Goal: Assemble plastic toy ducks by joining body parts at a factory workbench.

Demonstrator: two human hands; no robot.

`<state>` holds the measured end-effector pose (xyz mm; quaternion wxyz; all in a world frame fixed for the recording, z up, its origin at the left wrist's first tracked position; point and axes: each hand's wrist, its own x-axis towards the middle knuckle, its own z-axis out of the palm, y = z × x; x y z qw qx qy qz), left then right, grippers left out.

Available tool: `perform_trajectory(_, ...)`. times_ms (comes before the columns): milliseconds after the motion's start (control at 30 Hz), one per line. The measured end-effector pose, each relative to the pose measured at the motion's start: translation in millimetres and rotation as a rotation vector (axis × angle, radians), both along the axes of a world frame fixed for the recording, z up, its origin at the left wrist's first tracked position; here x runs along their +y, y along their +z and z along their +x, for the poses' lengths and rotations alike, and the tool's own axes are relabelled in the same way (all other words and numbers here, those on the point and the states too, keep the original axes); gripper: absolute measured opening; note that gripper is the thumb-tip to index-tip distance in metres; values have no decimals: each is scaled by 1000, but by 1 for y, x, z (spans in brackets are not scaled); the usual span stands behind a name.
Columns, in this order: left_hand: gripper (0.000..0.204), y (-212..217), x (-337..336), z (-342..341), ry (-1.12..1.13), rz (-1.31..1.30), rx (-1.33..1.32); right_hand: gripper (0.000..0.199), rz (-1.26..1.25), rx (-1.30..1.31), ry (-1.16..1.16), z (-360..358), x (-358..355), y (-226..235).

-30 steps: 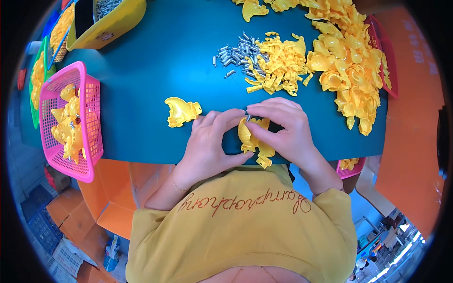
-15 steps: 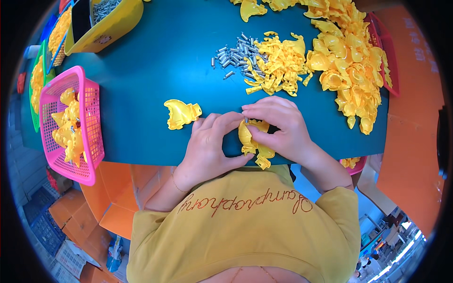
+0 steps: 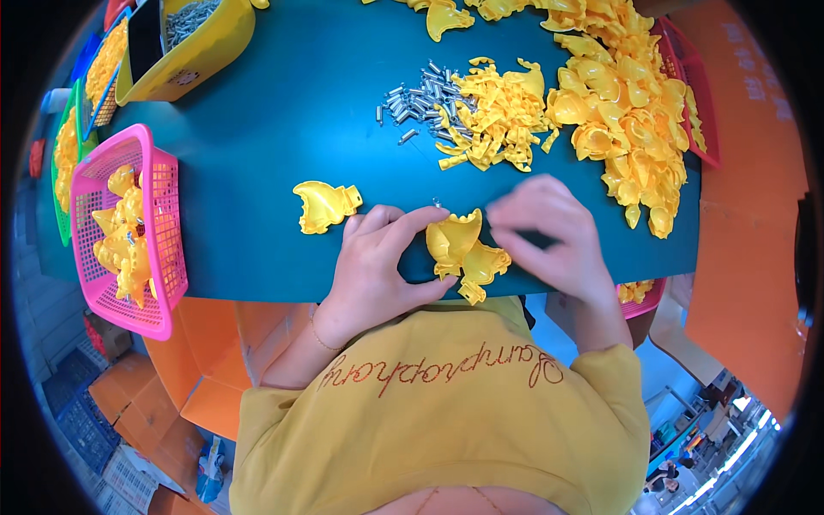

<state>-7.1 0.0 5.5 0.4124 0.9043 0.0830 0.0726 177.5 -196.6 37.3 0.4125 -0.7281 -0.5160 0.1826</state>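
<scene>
My left hand (image 3: 378,262) pinches a yellow plastic shell piece (image 3: 459,249) at the near edge of the teal table (image 3: 257,154), thumb under it and fingers on top. My right hand (image 3: 545,232) is blurred, just right of the piece, fingers spread and apart from it. A second yellow shell (image 3: 322,206) lies flat on the table to the left of my left hand. Beyond my hands lie a small heap of grey metal springs (image 3: 421,103) and a heap of small yellow plastic bits (image 3: 498,116).
A large pile of yellow shells (image 3: 627,112) covers the right of the table. A pink basket (image 3: 159,249) with yellow parts sits at the left edge, a yellow bin (image 3: 197,43) with metal parts behind it. Orange crates stand below the table.
My right hand has let go of the yellow piece and moved off to the right. My left hand still holds the piece in the same place.
</scene>
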Motion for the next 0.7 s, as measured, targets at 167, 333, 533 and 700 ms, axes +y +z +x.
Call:
perform_trajectory(167,77,-3,0,0,-8,-14,-41,29,-273,-133,89,-33,-33,12)
perform_trajectory(333,76,-1,-2,2,29,-4,-38,26,-172,-22,-38,-17,-51,-3)
perform_trajectory(533,75,0,0,3,8,-2,-19,20,-408,32,253,33,-58,47)
perform_trajectory(700,75,2,-1,3,22,-6,-18,26,-503,-94,385,36,-14,20)
